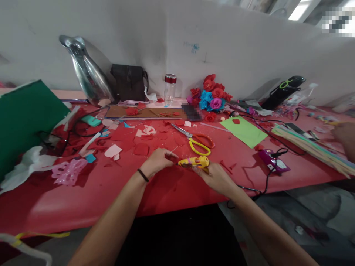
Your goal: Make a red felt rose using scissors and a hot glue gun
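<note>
A yellow hot glue gun (194, 161) is in my right hand (208, 174), which wraps round its handle. The nozzle points left toward my left hand (159, 162). Thumb and fingers of that left hand are pinched together, and a thin pale stick (174, 149) sticks up from between them. Whatever sits at its lower end is hidden by the fingers. Just beyond both hands lie scissors (191, 138) with yellow and orange handles, blades partly apart. Red paper petals (141, 149) are scattered on the red-covered table (111, 199).
Crafted paper roses (212, 96) stand against the wall. A green paper sheet (244, 131), a purple box with a cord (273, 161) and pale strips (313, 147) lie right. Another person's hand (345, 136) reaches in there. A glass jar (170, 90) stands behind.
</note>
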The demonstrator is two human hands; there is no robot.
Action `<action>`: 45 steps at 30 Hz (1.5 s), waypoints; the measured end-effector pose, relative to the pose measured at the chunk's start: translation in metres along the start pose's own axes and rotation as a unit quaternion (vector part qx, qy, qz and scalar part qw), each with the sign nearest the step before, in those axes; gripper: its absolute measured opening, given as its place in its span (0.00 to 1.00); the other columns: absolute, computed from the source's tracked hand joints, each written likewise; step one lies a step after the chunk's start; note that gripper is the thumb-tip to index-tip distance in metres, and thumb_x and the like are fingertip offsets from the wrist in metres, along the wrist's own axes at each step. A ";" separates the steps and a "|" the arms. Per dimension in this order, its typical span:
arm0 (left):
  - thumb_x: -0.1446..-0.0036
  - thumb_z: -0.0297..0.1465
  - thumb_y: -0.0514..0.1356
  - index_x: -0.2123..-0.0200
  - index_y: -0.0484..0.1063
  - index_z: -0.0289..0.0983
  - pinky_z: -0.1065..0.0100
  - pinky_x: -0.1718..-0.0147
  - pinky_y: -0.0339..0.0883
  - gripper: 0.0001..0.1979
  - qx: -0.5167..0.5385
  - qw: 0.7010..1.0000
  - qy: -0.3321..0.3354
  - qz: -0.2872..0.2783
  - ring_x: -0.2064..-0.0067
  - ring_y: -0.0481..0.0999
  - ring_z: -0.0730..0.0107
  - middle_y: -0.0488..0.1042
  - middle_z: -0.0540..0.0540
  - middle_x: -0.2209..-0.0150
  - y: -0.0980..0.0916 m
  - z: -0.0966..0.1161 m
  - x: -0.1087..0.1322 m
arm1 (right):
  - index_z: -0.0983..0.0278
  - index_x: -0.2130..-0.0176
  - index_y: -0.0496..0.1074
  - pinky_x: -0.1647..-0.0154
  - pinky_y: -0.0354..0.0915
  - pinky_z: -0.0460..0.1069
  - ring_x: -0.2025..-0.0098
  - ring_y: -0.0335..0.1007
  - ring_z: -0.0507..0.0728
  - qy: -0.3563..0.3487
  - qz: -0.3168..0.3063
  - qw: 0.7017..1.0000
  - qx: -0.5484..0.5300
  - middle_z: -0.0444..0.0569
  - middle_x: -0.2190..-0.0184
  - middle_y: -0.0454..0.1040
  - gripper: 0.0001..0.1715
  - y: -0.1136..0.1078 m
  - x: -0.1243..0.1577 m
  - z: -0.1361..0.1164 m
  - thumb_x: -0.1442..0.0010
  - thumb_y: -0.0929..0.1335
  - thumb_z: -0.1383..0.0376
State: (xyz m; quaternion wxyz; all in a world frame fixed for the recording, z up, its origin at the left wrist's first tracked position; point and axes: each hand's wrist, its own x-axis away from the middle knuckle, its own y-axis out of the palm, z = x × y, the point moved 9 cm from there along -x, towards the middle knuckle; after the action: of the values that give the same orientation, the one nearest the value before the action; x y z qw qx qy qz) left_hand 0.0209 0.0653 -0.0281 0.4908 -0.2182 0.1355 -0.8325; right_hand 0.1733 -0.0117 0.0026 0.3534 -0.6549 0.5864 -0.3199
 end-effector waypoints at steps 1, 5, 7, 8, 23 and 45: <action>0.64 0.23 0.61 0.67 0.79 0.35 0.69 0.66 0.65 0.15 -0.001 1.000 0.002 -0.011 0.65 0.75 0.66 0.79 0.47 0.69 0.003 0.000 -0.001 | 0.63 0.74 0.69 0.80 0.45 0.46 0.81 0.59 0.51 0.000 -0.002 1.000 0.002 0.44 0.84 0.64 0.24 0.000 0.000 0.000 0.39 0.58 0.51; 0.66 0.23 0.62 0.68 0.78 0.35 0.70 0.67 0.64 0.16 -0.021 1.000 0.007 -0.016 0.67 0.74 0.67 0.78 0.48 0.70 0.009 -0.003 -0.004 | 0.63 0.74 0.70 0.79 0.46 0.46 0.79 0.61 0.53 0.005 -0.006 1.000 0.015 0.46 0.82 0.66 0.24 0.003 -0.001 0.003 0.39 0.58 0.51; 0.66 0.22 0.61 0.69 0.78 0.36 0.70 0.68 0.64 0.15 -0.024 1.000 0.003 -0.015 0.69 0.73 0.69 0.78 0.48 0.72 0.009 -0.005 -0.006 | 0.64 0.75 0.69 0.79 0.46 0.46 0.79 0.61 0.53 0.003 -0.004 1.000 0.020 0.46 0.82 0.67 0.24 0.003 -0.002 0.004 0.39 0.58 0.51; 0.66 0.21 0.61 0.69 0.78 0.36 0.71 0.69 0.64 0.15 -0.023 1.000 0.002 -0.016 0.69 0.73 0.69 0.77 0.49 0.72 0.010 -0.006 -0.006 | 0.64 0.75 0.69 0.79 0.47 0.46 0.79 0.61 0.52 0.001 -0.003 1.000 0.022 0.46 0.82 0.67 0.24 0.003 -0.002 0.004 0.38 0.58 0.52; 0.67 0.22 0.61 0.71 0.78 0.37 0.72 0.71 0.62 0.15 -0.012 1.000 0.002 -0.020 0.71 0.70 0.72 0.75 0.51 0.74 0.011 -0.009 -0.008 | 0.64 0.70 0.71 0.76 0.50 0.47 0.73 0.68 0.55 0.004 -0.018 0.999 0.040 0.50 0.75 0.74 0.21 0.004 -0.006 0.002 0.38 0.59 0.53; 0.67 0.21 0.61 0.71 0.78 0.37 0.73 0.73 0.59 0.15 -0.030 0.999 0.011 -0.022 0.73 0.66 0.73 0.72 0.51 0.76 0.011 -0.008 -0.010 | 0.62 0.70 0.71 0.75 0.51 0.47 0.73 0.67 0.56 -0.010 -0.029 0.998 0.046 0.50 0.74 0.74 0.22 -0.002 -0.010 -0.003 0.38 0.58 0.51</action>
State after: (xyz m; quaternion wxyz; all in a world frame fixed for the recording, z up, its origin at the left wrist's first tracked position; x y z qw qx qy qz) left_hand 0.0299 0.0690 -0.0419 0.4637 -0.2268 0.1612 -0.8411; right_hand 0.1708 -0.0016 0.0062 0.3802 -0.6576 0.5482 -0.3499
